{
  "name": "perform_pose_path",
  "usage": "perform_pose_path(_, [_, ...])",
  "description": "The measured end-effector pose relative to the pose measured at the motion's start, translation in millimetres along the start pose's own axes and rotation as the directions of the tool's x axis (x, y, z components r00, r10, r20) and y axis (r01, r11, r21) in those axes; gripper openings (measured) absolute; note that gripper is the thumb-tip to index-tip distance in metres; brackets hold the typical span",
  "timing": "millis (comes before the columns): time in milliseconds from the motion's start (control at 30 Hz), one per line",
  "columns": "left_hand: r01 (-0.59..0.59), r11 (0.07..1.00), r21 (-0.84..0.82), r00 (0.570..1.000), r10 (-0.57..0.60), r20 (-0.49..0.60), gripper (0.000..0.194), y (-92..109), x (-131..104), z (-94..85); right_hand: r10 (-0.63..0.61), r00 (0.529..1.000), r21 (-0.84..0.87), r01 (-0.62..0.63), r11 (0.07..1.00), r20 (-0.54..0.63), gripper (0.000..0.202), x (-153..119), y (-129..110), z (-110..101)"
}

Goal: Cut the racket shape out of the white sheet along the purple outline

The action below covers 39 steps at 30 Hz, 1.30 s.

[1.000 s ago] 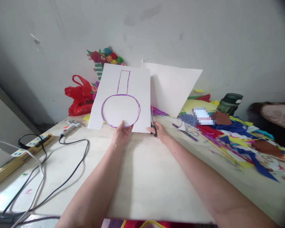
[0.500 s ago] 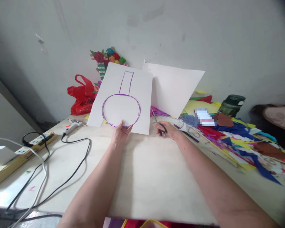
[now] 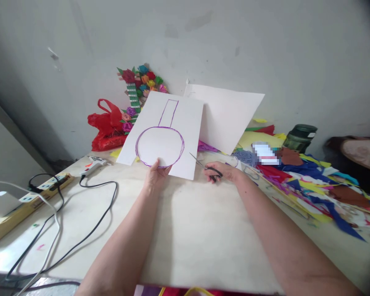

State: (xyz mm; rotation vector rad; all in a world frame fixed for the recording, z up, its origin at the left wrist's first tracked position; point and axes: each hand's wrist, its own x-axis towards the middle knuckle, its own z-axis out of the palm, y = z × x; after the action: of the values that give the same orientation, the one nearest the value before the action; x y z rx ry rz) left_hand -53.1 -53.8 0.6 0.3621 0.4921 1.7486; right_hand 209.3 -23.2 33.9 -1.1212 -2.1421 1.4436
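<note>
The left hand (image 3: pixel 156 176) pinches a sheet (image 3: pixel 160 146) by its lower edge. The right hand (image 3: pixel 224 171) grips scissors (image 3: pixel 200 163) near the sheet's right side.

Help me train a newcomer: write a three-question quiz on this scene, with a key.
1. What does the right hand hold?
A) a thin black cable
B) metal-bladed scissors with black handles
C) a red paper flower

2. True or false: the crumpled red plastic bag lies to the left of the dark green cylindrical bottle in the picture.

3. On the flat white sheet in the left hand, what shape adjoins the top of the purple-outlined oval?

Key:
1. B
2. True
3. A narrow purple-outlined rectangle
</note>
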Motion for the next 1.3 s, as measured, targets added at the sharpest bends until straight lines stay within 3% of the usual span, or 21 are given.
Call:
perform_pose_path(667, [-0.019, 1.000, 0.017, 0.999, 0.019, -0.043, 0.020, -2, 5, -4.5, 0.000, 0.999, -0.041, 0.002, 0.999, 0.044, 0.032, 0, 1, 2])
perform_pose_path(1100, [-0.050, 0.997, 0.055, 0.997, 0.054, -0.056, 0.020, 0, 6, -6.9, 0.017, 0.999, -0.010, -0.017, 1.000, -0.048, 0.030, 1, -2, 11])
perform_pose_path(1300, [-0.064, 0.996, 0.057, 0.995, 0.068, -0.076, 0.018, -2, 7, -6.4, 0.017, 0.994, -0.075, -0.025, 0.997, -0.107, 0.030, 3, -3, 13])
